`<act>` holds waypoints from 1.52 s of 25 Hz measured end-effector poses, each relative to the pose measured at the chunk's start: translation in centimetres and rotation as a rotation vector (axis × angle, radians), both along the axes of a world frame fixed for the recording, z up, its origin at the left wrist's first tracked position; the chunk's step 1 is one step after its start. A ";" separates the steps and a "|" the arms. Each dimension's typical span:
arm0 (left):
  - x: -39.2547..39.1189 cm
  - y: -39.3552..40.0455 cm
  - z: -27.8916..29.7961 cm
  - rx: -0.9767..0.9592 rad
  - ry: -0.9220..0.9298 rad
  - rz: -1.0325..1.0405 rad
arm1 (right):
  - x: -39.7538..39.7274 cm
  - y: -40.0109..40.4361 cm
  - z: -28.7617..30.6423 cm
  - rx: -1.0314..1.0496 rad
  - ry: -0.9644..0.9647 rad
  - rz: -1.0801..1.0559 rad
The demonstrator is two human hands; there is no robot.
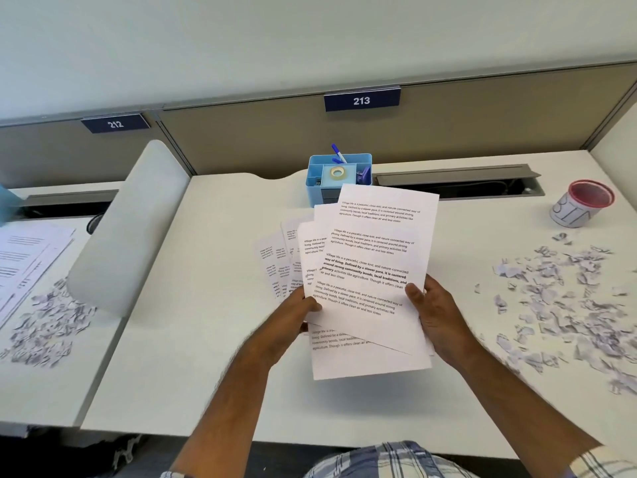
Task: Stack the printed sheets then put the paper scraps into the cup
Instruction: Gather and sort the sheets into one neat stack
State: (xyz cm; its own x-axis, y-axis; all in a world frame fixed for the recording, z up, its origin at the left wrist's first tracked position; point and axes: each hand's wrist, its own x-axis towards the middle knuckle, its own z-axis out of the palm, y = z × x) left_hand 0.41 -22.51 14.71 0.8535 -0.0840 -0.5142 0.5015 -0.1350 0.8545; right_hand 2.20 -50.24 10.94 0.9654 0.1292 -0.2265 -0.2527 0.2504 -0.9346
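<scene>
Several printed sheets (372, 257) are fanned out and lifted above the middle of the white desk (213, 357). My left hand (293, 322) grips their lower left edge, thumb on top. At the lower right edge, my right hand (437, 322) holds the sheets with its thumb pressed on the top page. A wide scatter of paper scraps (565, 305) lies on the desk to the right. The cup (582, 203), red-rimmed with a white wrap, stands at the far right beyond the scraps.
A blue desk organiser (339, 175) with tape and pens stands behind the sheets. An open cable slot (458, 182) runs along the back edge. A curved divider (127, 229) separates the left desk, which holds more sheets (27, 257) and more scraps (48, 326).
</scene>
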 end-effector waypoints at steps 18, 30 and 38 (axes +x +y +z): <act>2.7 -2.5 -0.2 0.173 -0.321 0.092 | 1.9 -0.6 1.2 -0.312 -0.199 -0.079; 4.1 -3.0 0.1 0.199 -0.343 0.050 | 3.2 -0.7 1.0 -0.433 -0.166 -0.061; 4.5 -3.3 -1.3 0.200 -0.333 0.093 | 3.7 -0.6 1.2 -0.466 -0.170 -0.072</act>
State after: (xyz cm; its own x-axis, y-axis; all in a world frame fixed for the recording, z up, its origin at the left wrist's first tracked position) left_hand 4.95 -25.85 13.43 0.9756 0.0755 -0.2063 0.2193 -0.2822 0.9339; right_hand 5.86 -50.89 12.09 0.9964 -0.0170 -0.0832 -0.0849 -0.1926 -0.9776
